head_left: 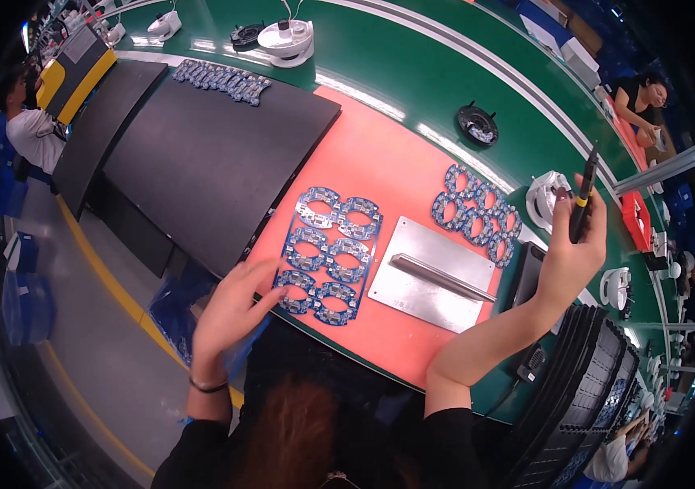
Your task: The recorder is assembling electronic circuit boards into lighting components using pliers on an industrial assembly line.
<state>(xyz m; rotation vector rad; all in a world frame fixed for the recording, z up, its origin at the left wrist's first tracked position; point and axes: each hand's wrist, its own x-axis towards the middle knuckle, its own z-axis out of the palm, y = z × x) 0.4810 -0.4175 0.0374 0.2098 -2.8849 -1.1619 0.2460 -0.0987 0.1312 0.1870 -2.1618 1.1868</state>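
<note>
A blue circuit board panel [327, 262] lies on the pink mat [380, 155]; it is made of several joined boards with large oval openings. My left hand [237, 306] is at its lower left edge, thumb and fingers spread apart, the fingertips touching or just over the rim. Raised at the right, my right hand [580, 232] is closed round a slim black tool [585, 196] with a yellow band and a thin pointed tip. Between my hands sits a metal plate [433, 277] with a raised bar across it.
Separate blue boards [478, 208] are grouped beyond the plate, and more [221, 80] line the black mat [217, 155]. White device housings [286, 41] and a black round part [478, 125] stand on the green belt. Stacked black trays [576, 391] are at lower right. Other people work nearby.
</note>
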